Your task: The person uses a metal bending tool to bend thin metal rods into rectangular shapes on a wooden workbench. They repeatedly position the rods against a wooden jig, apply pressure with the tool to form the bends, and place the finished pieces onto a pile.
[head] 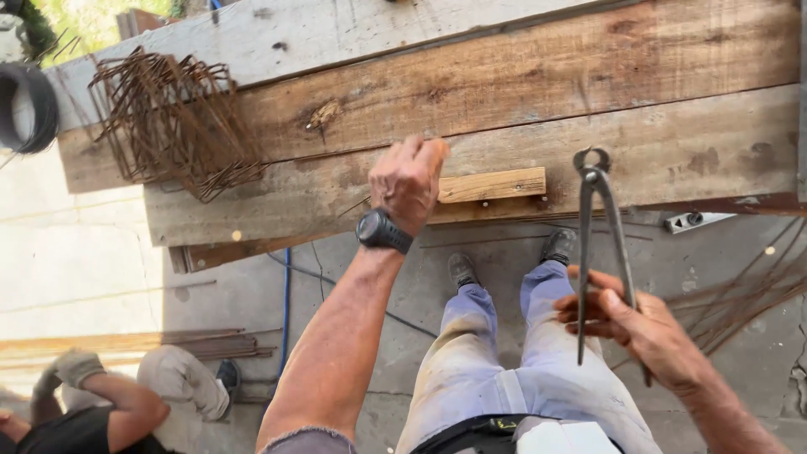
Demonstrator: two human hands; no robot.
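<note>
- At the far left a coil of black tie wire [29, 105] is hanging at the frame's edge, and a stack of bent rebar stirrups [172, 122] is lying on the plank surface [521, 76], well apart from both hands.
- At the lower left a co-worker's gloved hand [74, 367] is resting by a knee, taking no part.
- The left hand [408, 181] is reaching onto the surface, its fingers [424, 151] curled down just beside the small wooden block [492, 184]; whether they are pinching a wire I cannot tell.
- The right hand [635, 324] is gripping the handles of the long end-cutting nippers [601, 244], fingers wrapped around both, jaws pointing up over the plank edge and apparently shut on nothing.
- Judging by this, the work is at the positioning step; the next move would call for bringing the nipper jaws across to the left hand's spot.
- Loose rebar rods [740, 294] are lying at the right.
</note>
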